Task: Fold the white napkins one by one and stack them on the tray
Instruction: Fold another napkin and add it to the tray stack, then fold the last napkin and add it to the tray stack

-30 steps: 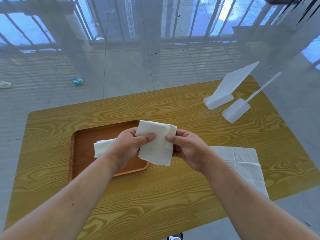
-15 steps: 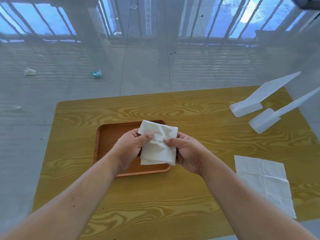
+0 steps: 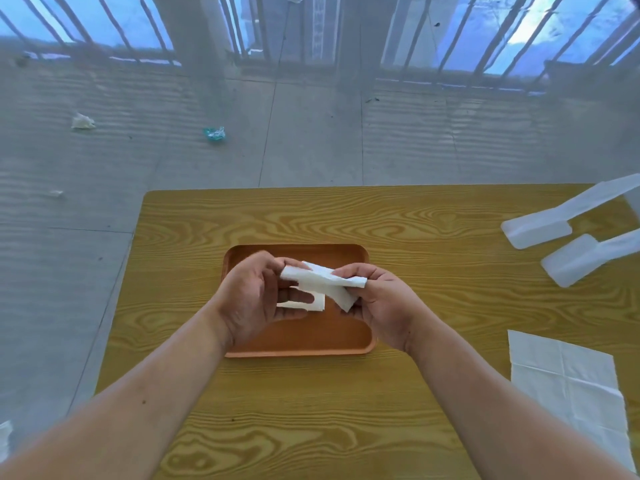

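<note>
A folded white napkin (image 3: 323, 280) hangs between my two hands, above the brown wooden tray (image 3: 301, 346) in the middle of the table. My left hand (image 3: 251, 299) pinches its left end and my right hand (image 3: 379, 299) pinches its right end. Below it, another white napkin (image 3: 317, 303) shows on the tray, partly hidden by my left fingers. Flat, unfolded white napkins (image 3: 568, 382) lie at the table's right edge.
The yellow wood-grain table (image 3: 346, 216) ends close on the left at the grey floor. Two white plastic stands (image 3: 540, 226) (image 3: 581, 258) sit at the back right. Scraps of litter (image 3: 214, 134) lie on the floor beyond the table.
The napkin has been folded narrower and tipped flatter between both hands. It now sits over the tray's middle, and the view has shifted so the tray is centred.
</note>
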`<state>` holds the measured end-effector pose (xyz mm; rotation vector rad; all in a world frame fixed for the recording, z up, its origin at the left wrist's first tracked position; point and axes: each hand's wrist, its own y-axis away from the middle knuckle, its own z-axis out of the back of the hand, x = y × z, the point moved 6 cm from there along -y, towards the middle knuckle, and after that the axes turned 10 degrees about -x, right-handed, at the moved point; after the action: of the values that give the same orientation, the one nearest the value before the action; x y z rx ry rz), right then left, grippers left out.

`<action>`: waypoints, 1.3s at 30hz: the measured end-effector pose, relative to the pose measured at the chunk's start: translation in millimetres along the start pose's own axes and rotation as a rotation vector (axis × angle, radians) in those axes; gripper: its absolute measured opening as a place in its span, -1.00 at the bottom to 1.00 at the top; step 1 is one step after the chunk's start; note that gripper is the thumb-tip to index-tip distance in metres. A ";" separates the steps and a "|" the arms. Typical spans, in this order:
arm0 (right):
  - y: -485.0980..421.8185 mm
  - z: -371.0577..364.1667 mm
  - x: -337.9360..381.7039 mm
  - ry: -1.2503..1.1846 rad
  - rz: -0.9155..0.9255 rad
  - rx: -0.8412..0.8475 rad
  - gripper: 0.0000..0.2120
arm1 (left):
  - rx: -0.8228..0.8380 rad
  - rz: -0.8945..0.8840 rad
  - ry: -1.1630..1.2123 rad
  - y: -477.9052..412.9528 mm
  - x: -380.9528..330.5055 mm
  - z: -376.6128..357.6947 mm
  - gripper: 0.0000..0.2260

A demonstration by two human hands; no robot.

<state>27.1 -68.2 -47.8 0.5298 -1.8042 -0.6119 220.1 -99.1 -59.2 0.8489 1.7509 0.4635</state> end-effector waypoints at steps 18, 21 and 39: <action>-61.8 -18.0 -40.1 0.529 0.007 -0.313 -0.59 | -0.530 -0.310 -0.655 -20.2 15.8 58.3 -0.70; -59.5 -24.4 -38.4 0.945 0.228 -0.396 -0.47 | -0.617 -0.378 -0.955 -19.7 14.0 65.2 -0.56; -9.1 32.3 -61.1 1.402 0.494 -0.197 -0.39 | -0.374 -0.544 -1.793 -20.5 36.6 -26.3 -0.62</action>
<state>14.9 -32.2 -106.2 0.2190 -0.4747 0.0173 183.1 -83.3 -88.1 0.1977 0.1275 -0.3397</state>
